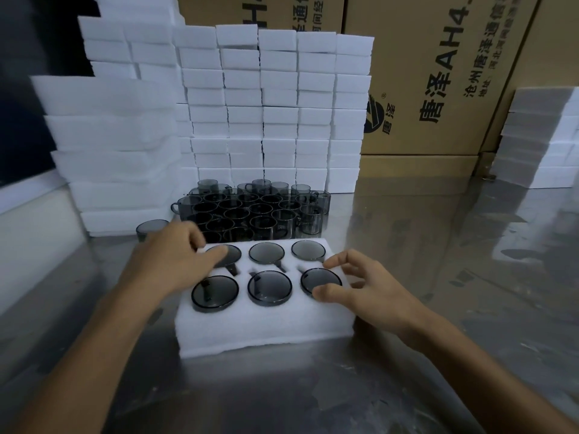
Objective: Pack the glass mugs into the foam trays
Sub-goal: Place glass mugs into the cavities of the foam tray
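- Over the far-left pocket of the foam tray (263, 327), the left hand (170, 260) lies palm down, its straight fingers resting on the mug (230, 255) seated there; it presses rather than grips, probably to push the glass fully home.
- At about four o'clock from the tray's middle, the right hand (363, 286) hovers with fingers spread and loosely bent, the thumb touching the rim of the near-right mug (319, 280); it holds nothing and seems to be steadying or checking that pocket.
- All six pockets of the tray hold a dark glass mug, each sunk to its rim with the handle tucked into a side slot, so the foam keeps the glasses apart from one another.
- At twelve o'clock, just beyond the tray, a crowd of loose mugs (250, 211) stands upright and close together, within easy reach for the next tray; one more mug (150, 228) sits apart at ten o'clock, partly behind the left hand.
- Behind these, stacks of white foam trays (275, 104) rise like a wall, with more at nine and three o'clock.
- Everything rests on a shiny metal table (438, 277); printed cardboard boxes (438, 73) stand at the back.
- Judging by the full tray, this one looks ready to set aside.
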